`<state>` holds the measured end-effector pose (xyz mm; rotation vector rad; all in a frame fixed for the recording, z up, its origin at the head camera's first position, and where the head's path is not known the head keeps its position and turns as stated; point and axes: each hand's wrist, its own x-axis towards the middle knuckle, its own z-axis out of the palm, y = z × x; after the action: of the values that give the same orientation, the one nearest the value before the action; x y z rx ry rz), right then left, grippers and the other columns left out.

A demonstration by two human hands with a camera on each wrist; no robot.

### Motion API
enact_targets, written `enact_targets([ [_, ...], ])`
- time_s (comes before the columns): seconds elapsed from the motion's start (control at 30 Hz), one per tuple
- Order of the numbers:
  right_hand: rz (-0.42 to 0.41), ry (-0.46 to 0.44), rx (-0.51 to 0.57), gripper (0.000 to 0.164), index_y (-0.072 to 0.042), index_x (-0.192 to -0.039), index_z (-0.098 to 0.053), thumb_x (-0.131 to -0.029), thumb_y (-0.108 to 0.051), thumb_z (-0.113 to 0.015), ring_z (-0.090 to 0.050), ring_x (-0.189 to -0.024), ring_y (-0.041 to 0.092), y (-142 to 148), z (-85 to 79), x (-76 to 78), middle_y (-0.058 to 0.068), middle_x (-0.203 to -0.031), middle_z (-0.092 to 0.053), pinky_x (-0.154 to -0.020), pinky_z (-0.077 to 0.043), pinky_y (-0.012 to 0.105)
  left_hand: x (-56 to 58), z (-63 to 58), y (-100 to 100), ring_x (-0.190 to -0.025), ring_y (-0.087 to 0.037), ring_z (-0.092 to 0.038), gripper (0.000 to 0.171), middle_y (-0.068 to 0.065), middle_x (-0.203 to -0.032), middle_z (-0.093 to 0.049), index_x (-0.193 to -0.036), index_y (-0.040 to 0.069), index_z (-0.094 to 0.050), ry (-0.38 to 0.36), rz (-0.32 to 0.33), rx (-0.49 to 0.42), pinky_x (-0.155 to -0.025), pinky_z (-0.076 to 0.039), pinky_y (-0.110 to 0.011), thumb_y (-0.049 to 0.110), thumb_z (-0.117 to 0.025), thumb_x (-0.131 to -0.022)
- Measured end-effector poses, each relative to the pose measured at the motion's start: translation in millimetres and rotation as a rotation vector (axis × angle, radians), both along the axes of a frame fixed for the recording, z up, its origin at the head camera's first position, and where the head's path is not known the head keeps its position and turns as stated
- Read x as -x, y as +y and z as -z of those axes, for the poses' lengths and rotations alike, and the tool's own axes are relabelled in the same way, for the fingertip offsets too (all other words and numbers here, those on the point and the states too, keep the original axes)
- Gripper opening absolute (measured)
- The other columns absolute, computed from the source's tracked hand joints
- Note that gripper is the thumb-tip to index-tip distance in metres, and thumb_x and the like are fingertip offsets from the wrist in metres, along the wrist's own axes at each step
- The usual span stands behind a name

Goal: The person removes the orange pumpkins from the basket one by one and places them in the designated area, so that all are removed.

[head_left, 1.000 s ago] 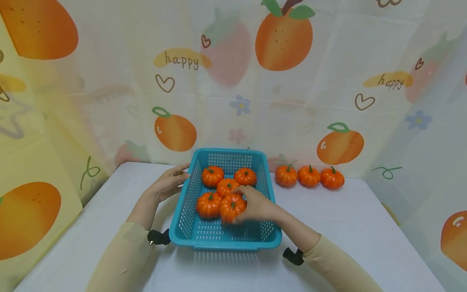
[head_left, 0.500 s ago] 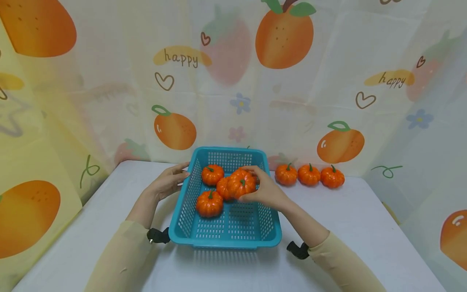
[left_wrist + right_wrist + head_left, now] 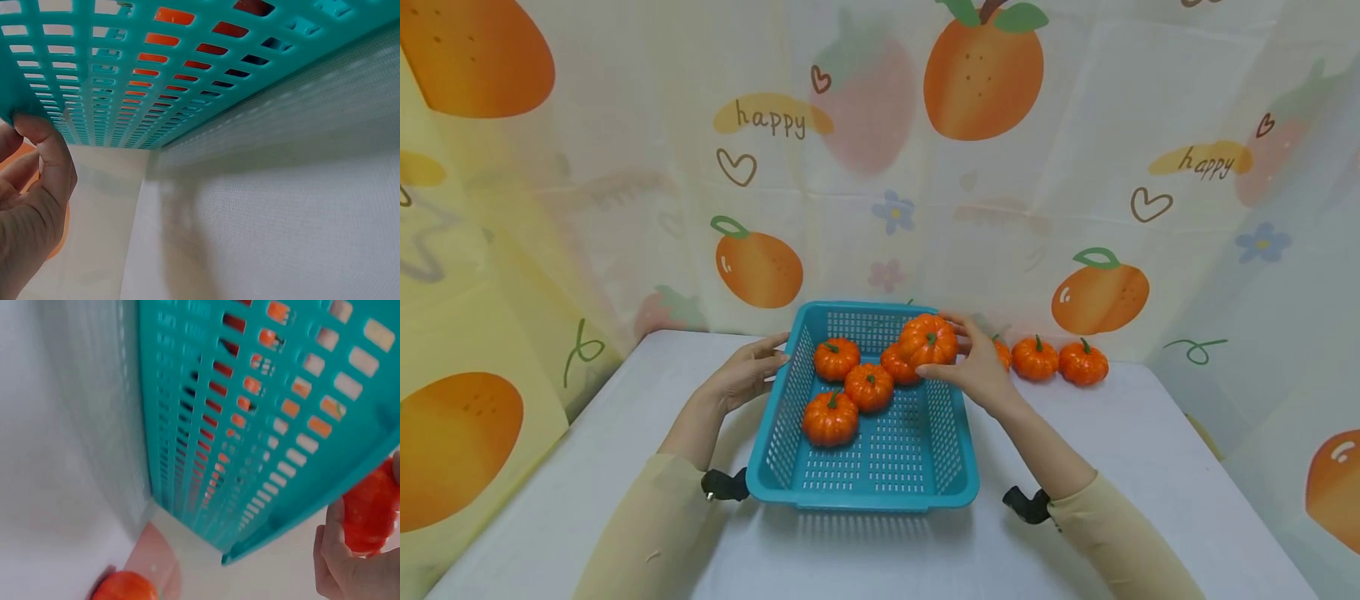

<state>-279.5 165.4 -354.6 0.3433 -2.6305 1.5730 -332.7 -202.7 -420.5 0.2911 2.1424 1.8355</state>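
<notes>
In the head view my right hand [image 3: 983, 371] grips a small orange pumpkin [image 3: 928, 340] over the far right part of a blue-green basket [image 3: 861, 502]. The right wrist view shows the held pumpkin [image 3: 369, 509] just beyond the basket's rim, thumb and fingers around it. Several other small pumpkins lie inside, among them a front left one [image 3: 831, 419] and a middle one [image 3: 869, 388]; one at the back right [image 3: 895, 364] is partly covered by the held one. Relaxed fingers of my left hand [image 3: 743, 379] touch the basket's left rim, seen closer in the left wrist view.
Three more pumpkins stand in a row right of the basket, the nearest [image 3: 1002, 354] mostly hidden behind my right hand, then a middle one [image 3: 1036, 360] and an outer one [image 3: 1083, 364]. A white-covered table [image 3: 1120, 467] bears everything. A fruit-printed curtain [image 3: 662, 167] hangs behind.
My right hand has picked up the front right pumpkin from the basket and carried it up, back and to the right. The left hand stays at the rim.
</notes>
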Motion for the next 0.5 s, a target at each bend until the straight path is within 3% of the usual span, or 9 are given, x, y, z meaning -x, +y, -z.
enact_targets([
  [0.17, 0.051, 0.021, 0.05, 0.085, -0.027, -0.151, -0.036, -0.08, -0.032, -0.082, -0.047, -0.13, 0.036, 14, -3.2, 5.6, 0.014, -0.156, -0.035, -0.096, -0.053, 0.052, -0.2, -0.2, 0, -0.101, -0.012, -0.064, 0.066, -0.004, -0.118, -0.054, -0.159, 0.014, -0.021, -0.006, -0.001, -0.007, -0.094, -0.056, -0.031, 0.024, -0.054, -0.102],
  [0.33, 0.106, 0.027, 0.086, 0.084, -0.028, -0.152, -0.034, -0.083, -0.033, -0.08, -0.048, -0.124, 0.034, 28, -4.2, 12.0, 0.014, -0.155, -0.034, -0.09, -0.054, 0.04, 0.2, -0.1, 0, -0.097, -0.01, -0.064, 0.065, -0.003, -0.114, -0.055, -0.158, 0.013, -0.021, -0.011, 0.006, -0.023, -0.09, -0.057, -0.028, 0.022, -0.053, -0.102],
  [0.5, 0.178, 0.02, 0.096, 0.086, -0.026, -0.154, -0.032, -0.083, -0.037, -0.079, -0.047, -0.124, 0.034, 40, -1.6, 19.0, 0.015, -0.155, -0.036, -0.098, -0.051, 0.041, 0.3, 0.1, 0, -0.098, -0.01, -0.064, 0.067, -0.001, -0.115, -0.055, -0.159, 0.014, -0.021, -0.013, 0.001, -0.016, -0.09, -0.057, -0.028, 0.024, -0.055, -0.102],
])
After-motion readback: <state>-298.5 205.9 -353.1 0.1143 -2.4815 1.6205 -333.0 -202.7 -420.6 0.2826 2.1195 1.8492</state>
